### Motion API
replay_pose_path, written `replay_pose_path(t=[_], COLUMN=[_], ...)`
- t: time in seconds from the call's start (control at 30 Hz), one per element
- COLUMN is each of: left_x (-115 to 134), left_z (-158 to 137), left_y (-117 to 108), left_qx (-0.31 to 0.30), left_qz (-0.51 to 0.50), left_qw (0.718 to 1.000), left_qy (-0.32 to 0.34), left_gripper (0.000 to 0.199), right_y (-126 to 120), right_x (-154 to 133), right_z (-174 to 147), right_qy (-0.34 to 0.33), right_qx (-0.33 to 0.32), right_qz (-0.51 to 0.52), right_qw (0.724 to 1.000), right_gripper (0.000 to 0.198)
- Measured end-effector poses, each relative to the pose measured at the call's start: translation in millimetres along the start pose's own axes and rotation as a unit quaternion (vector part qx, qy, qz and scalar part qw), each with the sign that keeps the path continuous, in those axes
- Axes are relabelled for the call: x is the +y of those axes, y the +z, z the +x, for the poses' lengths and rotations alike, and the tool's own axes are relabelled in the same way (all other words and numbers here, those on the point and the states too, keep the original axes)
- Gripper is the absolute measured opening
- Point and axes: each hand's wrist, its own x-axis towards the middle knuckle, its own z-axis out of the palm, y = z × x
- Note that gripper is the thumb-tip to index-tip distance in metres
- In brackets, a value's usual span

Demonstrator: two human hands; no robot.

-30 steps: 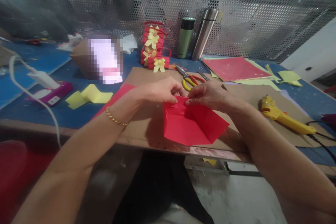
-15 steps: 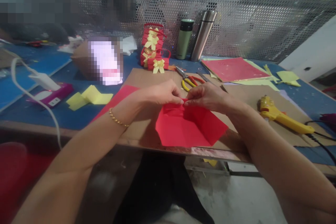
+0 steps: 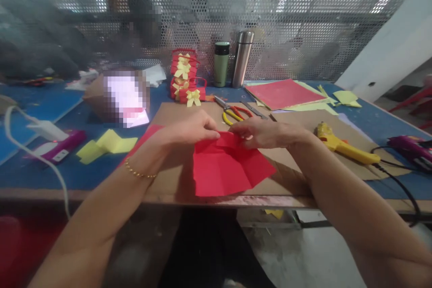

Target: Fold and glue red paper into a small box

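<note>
A creased sheet of red paper [image 3: 222,168] spreads toward me over the cardboard at the table's front edge. My left hand [image 3: 199,128] is closed on the sheet's far left edge, thumb on top. Along the same far edge, my right hand [image 3: 256,131] pinches the paper, its fingers partly hiding a folded strip. Just beyond my hands lie scissors [image 3: 232,114] with red and yellow handles. Another red sheet [image 3: 148,137] is partly covered by my left forearm.
Small red paper baskets with yellow bows [image 3: 184,69] are stacked behind. A green tumbler [image 3: 221,65] and steel flask [image 3: 243,60] stand beside them. Right: a yellow glue gun [image 3: 347,146] with cord, and red paper sheets [image 3: 286,92]. Left: yellow paper pieces [image 3: 110,141], a purple power strip [image 3: 62,146].
My hands have moved slightly apart along the paper's far edge, and a folded strip shows between them. The whole view has shifted, so objects appear lower and farther left.
</note>
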Motion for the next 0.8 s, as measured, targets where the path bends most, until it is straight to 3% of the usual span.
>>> replay_pose_path(t=[0.3,0.57,0.8], left_x=[0,5,0], left_z=[-3,-2,-2], left_y=[0,-2,1], left_qx=[-0.019,-0.021,-0.032], left_qz=[-0.023,-0.014,-0.011], left_qw=[0.999,0.999,0.999], left_qy=[-0.015,-0.04,-0.018], left_gripper=[0.023,0.023,0.022], right_y=[5,3,1], right_x=[4,1,-4], right_z=[5,4,6], right_qy=[0.016,0.023,0.012], right_qx=[0.036,0.046,0.095], right_qz=[0.008,-0.039,0.013], right_qw=[0.999,0.998,0.995], right_gripper=[0.016,0.026,0.03])
